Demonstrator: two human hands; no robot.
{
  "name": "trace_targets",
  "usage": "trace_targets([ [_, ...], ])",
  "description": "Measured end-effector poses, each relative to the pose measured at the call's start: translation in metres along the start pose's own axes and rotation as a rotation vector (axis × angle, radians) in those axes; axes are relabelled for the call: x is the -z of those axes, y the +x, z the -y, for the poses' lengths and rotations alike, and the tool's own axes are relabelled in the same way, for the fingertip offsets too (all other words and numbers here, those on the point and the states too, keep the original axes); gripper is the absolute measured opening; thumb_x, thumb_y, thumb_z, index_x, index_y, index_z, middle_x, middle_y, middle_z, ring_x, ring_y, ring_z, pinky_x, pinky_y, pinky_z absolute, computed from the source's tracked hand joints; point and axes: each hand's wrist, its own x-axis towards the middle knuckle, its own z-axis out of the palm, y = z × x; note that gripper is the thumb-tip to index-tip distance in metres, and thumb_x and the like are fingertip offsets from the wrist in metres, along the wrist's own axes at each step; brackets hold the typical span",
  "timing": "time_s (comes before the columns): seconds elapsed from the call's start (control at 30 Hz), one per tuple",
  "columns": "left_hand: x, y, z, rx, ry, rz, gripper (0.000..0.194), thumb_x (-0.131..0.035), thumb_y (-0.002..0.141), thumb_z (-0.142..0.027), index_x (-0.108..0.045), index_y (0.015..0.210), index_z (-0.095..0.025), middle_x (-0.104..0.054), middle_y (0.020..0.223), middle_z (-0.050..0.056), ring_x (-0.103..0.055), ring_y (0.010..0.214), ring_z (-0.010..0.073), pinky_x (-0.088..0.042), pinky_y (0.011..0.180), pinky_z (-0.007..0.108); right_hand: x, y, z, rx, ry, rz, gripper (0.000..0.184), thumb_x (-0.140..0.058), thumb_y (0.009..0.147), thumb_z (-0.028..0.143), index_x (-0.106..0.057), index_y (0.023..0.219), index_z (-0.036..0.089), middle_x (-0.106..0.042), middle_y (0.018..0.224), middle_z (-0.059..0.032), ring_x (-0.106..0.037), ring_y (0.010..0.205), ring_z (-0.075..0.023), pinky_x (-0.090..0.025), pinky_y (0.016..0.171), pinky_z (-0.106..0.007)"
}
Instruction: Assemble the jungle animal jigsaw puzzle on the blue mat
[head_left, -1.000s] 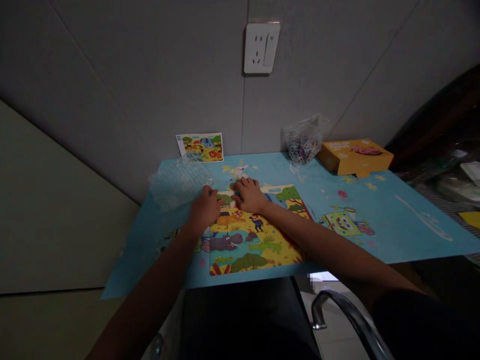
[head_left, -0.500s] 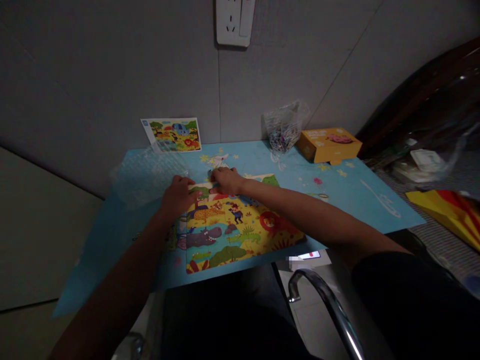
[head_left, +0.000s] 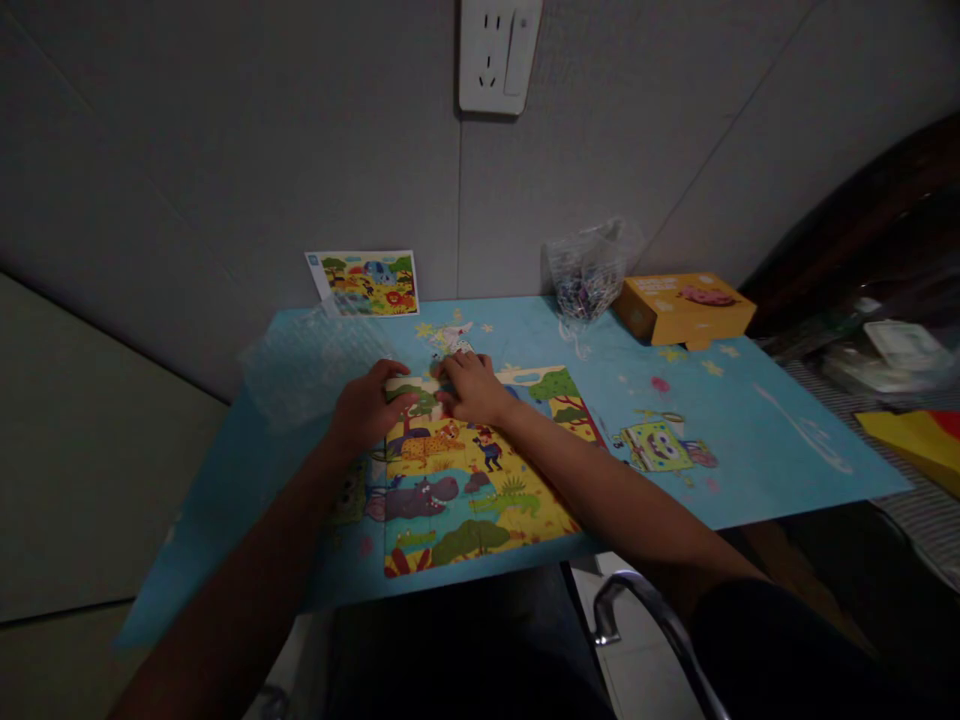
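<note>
A jigsaw puzzle (head_left: 450, 500) with a cartoon safari scene lies flat on the blue table; a hippo, a leopard and a crocodile show on it. At its upper left corner is my left hand (head_left: 367, 408), thumb and forefinger apart, touching the edge. My right hand (head_left: 474, 390) rests on the top edge, fingers bent but spread over the pieces. My right forearm covers part of the puzzle's right side. Behind, a picture card (head_left: 367, 285) of the same scene leans against the wall.
Crumpled bubble wrap (head_left: 315, 355) lies left of the puzzle. A clear bag (head_left: 589, 270) of small colourful items and an orange box (head_left: 686, 308) stand at the back right. A wall socket (head_left: 499, 55) is above, and a metal chair arm (head_left: 649, 620) is below the table edge.
The camera view has shifted. Both hands stay at the puzzle's upper edge; my left thumb and forefinger are spread wider than half a second ago.
</note>
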Motion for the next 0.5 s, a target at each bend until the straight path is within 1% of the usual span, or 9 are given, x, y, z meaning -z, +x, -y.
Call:
trace_targets([
  [0.07,0.003,0.000,0.001,-0.022,-0.031,-0.022,0.033,-0.070,0.075,-0.039,-0.067,0.104,-0.023,-0.072,0.080,0.000,-0.063,0.063,0.0178,-0.046,0.063,0.027,0.000,-0.001,0.002,0.014,-0.022,-0.017,0.039,-0.060,0.090,0.036,-0.062,0.121,0.014,-0.062,0.118,-0.0160,-0.050,0.115,-0.0321,-0.033,0.099,-0.045],
  [0.17,0.008,-0.001,0.004,-0.068,-0.043,-0.024,0.029,-0.069,0.075,-0.041,-0.070,0.098,-0.023,-0.072,0.077,0.000,-0.061,0.061,0.0165,-0.045,0.061,0.026,0.001,-0.001,0.004,0.019,-0.032,-0.014,0.038,-0.060,0.090,0.041,-0.064,0.117,0.014,-0.062,0.118,-0.0167,-0.050,0.114,-0.0332,-0.033,0.100,-0.046],
  [0.27,0.012,-0.003,0.006,-0.130,-0.021,0.004,0.022,-0.069,0.074,-0.040,-0.071,0.087,-0.022,-0.072,0.074,0.001,-0.060,0.061,0.0162,-0.044,0.060,0.026,0.000,0.001,0.004,0.002,-0.016,-0.017,0.035,-0.063,0.088,0.040,-0.065,0.112,0.014,-0.062,0.118,-0.0170,-0.050,0.114,-0.0334,-0.034,0.099,-0.045],
  [0.37,0.010,-0.006,0.004,-0.184,-0.045,0.031,0.019,-0.068,0.076,-0.039,-0.071,0.077,-0.021,-0.069,0.071,0.001,-0.058,0.061,0.0150,-0.042,0.058,0.025,-0.002,0.003,0.002,-0.009,0.051,-0.033,0.033,-0.066,0.085,0.036,-0.064,0.110,0.014,-0.064,0.114,-0.0147,-0.052,0.112,-0.0317,-0.035,0.098,-0.043],
  [0.43,0.008,-0.008,0.002,-0.174,-0.086,0.014,0.020,-0.068,0.076,-0.040,-0.071,0.076,-0.021,-0.068,0.070,0.001,-0.057,0.061,0.0143,-0.041,0.057,0.024,-0.003,0.004,0.001,-0.008,0.133,-0.050,0.033,-0.068,0.083,0.032,-0.063,0.111,0.015,-0.066,0.111,-0.0122,-0.055,0.110,-0.0295,-0.034,0.099,-0.042],
  [0.5,0.005,-0.008,0.001,-0.126,-0.147,-0.012,0.021,-0.070,0.075,-0.041,-0.073,0.080,-0.021,-0.068,0.068,0.000,-0.056,0.058,0.0137,-0.041,0.055,0.023,-0.004,0.003,-0.001,-0.011,0.214,-0.087,0.039,-0.069,0.081,0.029,-0.062,0.117,0.015,-0.067,0.111,-0.0104,-0.056,0.109,-0.0273,-0.033,0.100,-0.042],
])
